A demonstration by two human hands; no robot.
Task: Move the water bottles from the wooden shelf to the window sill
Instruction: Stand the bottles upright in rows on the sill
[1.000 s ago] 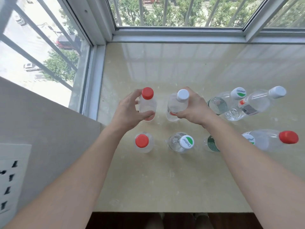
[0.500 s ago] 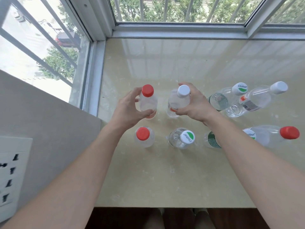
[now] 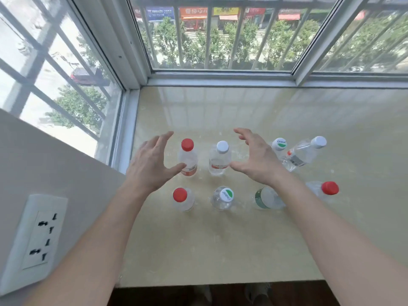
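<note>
Mid-frame, the left hand (image 3: 152, 166) and right hand (image 3: 257, 161) are spread and grip nothing. They flank the red-cap bottle (image 3: 188, 159) and white-cap bottle (image 3: 220, 161), upright on the sill (image 3: 220, 244). A careless thumb could clip either one, toppling its close neighbours.

Eight clear water bottles (image 3: 217, 160) standing on beige window sill (image 3: 220, 250), two rows, red or white caps

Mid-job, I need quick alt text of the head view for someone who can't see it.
Both hands are open, the left hand beside a red-capped bottle and the right hand beside a white-capped bottle, both standing on the window sill. Six more water bottles stand nearby.
</note>
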